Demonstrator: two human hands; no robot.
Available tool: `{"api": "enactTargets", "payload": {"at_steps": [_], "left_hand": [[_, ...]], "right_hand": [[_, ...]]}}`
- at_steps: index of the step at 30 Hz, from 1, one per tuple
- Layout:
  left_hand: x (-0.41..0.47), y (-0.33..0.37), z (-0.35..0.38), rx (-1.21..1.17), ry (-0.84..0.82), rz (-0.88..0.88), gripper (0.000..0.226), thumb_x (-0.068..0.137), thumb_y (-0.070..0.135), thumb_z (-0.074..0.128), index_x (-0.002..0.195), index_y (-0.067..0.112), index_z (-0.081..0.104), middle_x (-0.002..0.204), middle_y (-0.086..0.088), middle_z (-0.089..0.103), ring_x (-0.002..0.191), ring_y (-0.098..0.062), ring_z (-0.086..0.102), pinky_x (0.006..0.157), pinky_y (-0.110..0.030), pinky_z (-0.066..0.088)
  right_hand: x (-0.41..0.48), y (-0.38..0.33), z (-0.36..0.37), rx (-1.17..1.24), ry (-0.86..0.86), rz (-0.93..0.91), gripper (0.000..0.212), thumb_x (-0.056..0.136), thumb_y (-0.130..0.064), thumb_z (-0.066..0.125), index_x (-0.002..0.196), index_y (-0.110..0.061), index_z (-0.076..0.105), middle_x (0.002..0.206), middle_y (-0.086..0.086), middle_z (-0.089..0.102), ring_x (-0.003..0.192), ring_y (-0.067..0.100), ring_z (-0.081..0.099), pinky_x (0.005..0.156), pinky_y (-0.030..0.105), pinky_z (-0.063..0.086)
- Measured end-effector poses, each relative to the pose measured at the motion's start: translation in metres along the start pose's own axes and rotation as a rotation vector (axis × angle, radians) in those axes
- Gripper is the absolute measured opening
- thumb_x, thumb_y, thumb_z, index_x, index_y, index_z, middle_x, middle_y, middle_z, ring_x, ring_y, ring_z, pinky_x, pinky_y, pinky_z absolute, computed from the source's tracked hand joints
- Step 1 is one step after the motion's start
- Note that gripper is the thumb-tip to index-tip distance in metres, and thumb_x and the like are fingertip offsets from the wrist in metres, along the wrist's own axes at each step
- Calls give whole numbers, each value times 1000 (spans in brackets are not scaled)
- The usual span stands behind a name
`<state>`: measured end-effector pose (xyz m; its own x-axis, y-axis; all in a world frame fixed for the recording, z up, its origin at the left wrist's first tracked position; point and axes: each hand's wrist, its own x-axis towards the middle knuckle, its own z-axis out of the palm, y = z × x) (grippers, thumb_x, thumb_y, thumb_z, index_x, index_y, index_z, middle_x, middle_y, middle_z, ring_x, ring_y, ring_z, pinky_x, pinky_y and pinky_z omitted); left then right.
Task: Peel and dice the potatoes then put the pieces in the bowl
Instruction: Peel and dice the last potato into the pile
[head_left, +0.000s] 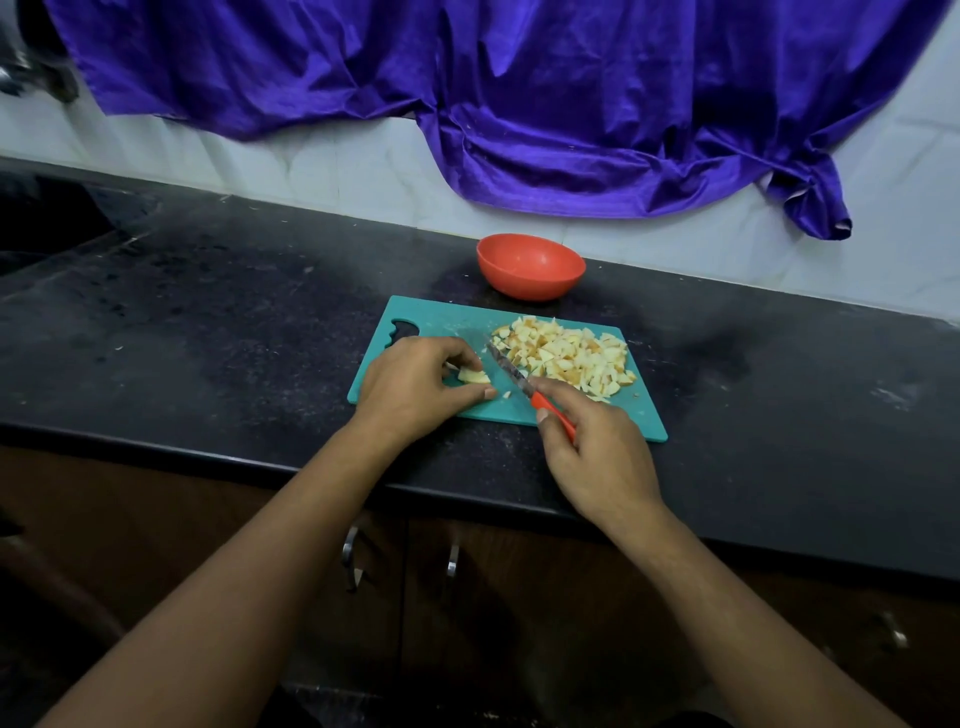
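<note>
Left hand: my left hand (415, 384) rests on the near-left part of the board, fingers curled, thumb and fingertips pinching a potato piece (474, 376).
Potato piece: pale, peeled, flat on the board under my fingertips, just left of the blade.
Right hand: my right hand (597, 457) is clamped on the orange handle of the knife (530, 389), forefinger laid along the top towards the blade.
Knife: the blade points away from me and to the left. Its tip lies between the held piece and the pile. I cannot tell whether the edge touches the board.
Diced potato: a pile of diced potato (566, 358) covers the far-right part of the board. The cubes are pale yellow, some with brownish faces. A few crumbs lie near the blade.
Cutting board: teal plastic cutting board (441, 317), grip cut-out at its left end, lying skewed near the front edge of the counter.
Bowl: orange-red bowl (530, 283), on the counter just beyond the board's far edge, apart from it.
Surface: black speckled stone countertop (234, 312), dusty, with pale smears and scattered specks.
Wall: white tiled wall (337, 166) behind the counter.
Cloth: creased purple cloth (519, 93), hanging over the tiles above the bowl.
Below counter: brown cabinet doors (519, 597) with metal handles (453, 561).
</note>
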<state>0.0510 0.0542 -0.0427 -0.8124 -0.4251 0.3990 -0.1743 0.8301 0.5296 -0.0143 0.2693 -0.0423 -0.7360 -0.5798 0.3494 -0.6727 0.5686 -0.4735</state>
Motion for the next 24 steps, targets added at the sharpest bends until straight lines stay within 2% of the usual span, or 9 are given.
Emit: {"api": "enactTargets", "payload": {"at_steps": [5,9,11,17,24], "left_hand": [[-1,5,3,53,35,22,33,78,58,80,99,34,74,85,22,63,90,-6,63,76,-37,56],[-1,1,1,13,1,39,34,79,55,81,105,33,75,95,19,71,92,-5,64,81,-37,57],[0,-2,0,-36,-19,17,32,79,52,82,106,35,75,97,17,73,91,-2,64,83,-37,58],[2,-1,1,-54,-17,-25,23,79,48,84,98,38,75,86,17,70,86,-1,63,78,-36,57],[3,-5,3,-77,-16,-11,25,80,45,84,101,34,78,94,16,75,86,0,65,83,-34,58]], "right_hand": [[-1,-4,-2,-41,-2,-5,42,104,-37,51,145,-44,53,102,-5,73,67,7,57,63,36,53],[-3,-9,-5,-77,-20,-15,42,105,-36,51,147,-43,53,88,-8,68,65,5,54,59,30,47],[-3,-11,-5,-73,-18,-13,42,105,-36,51,146,-42,54,87,-9,68,64,4,53,58,28,45],[-3,-16,-6,-84,-21,4,42,104,-37,51,146,-42,53,87,-11,63,64,4,50,57,28,37],[-1,-36,-7,-146,-41,21,42,105,-34,47,146,-40,53,93,-6,69,74,11,57,61,31,39]]}}
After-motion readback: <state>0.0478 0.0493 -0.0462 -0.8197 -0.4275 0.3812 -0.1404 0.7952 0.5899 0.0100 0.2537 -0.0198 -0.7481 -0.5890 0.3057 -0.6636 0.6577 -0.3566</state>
